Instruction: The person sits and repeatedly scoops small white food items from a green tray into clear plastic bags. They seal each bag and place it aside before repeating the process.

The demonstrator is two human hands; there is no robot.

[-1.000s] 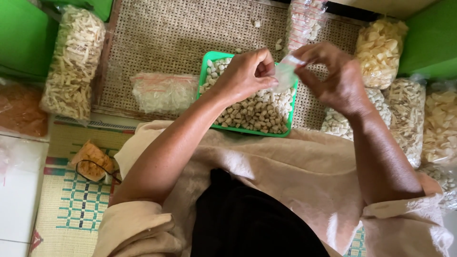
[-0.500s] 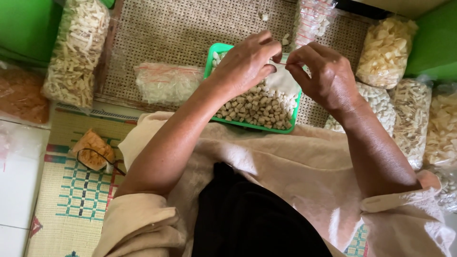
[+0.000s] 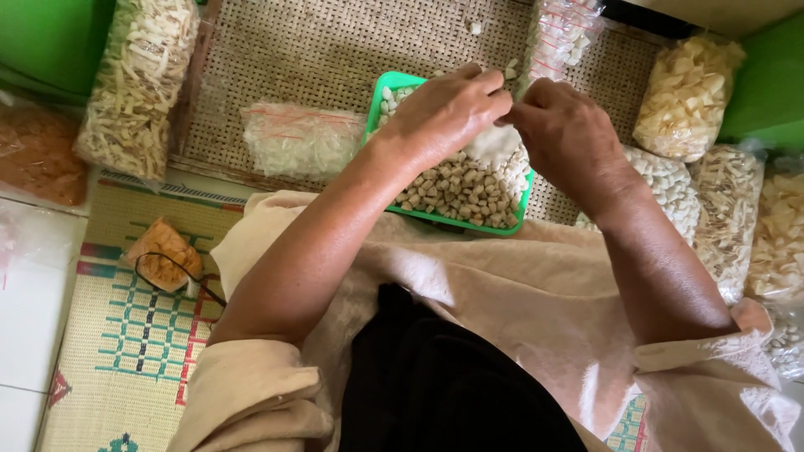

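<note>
Left hand (image 3: 448, 113) and right hand (image 3: 569, 134) meet fingertip to fingertip above the green tray (image 3: 381, 92), both pinched on the top of a small clear bag (image 3: 494, 146) of pale pieces that hangs between them over the tray's far right part. The bag looks already filled; judged from the pinch at its mouth, closing it is the step in hand. The tray remains heaped with loose cubed snack pieces (image 3: 456, 188), so much packing is left. One filled flat bag (image 3: 301, 138) lies just left of the tray on the woven mat (image 3: 335, 50). Larger filled bags stand right of the tray (image 3: 687, 96) and far left of it (image 3: 138, 84). Open room: bare mat beyond the tray; its near edge touches the person's lap, and its right side is crowded
</note>
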